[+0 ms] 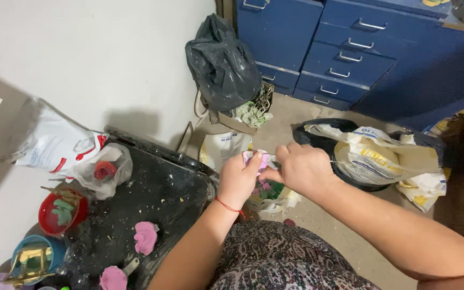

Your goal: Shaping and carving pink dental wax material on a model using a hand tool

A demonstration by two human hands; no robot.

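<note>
Dim, soft shadows, slight blur

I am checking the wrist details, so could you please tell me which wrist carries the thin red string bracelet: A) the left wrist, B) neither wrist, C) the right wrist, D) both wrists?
A: the thin red string bracelet circles the wrist of the left hand, while the right hand has a bare wrist.

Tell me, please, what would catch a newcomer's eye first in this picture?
Probably the two bare hands at the centre: the left hand and right hand meet over a small pink and white piece. Behind them a black plastic bag bulges against blue drawers. On the dark tray at the left lie pink moulded shapes.
</note>
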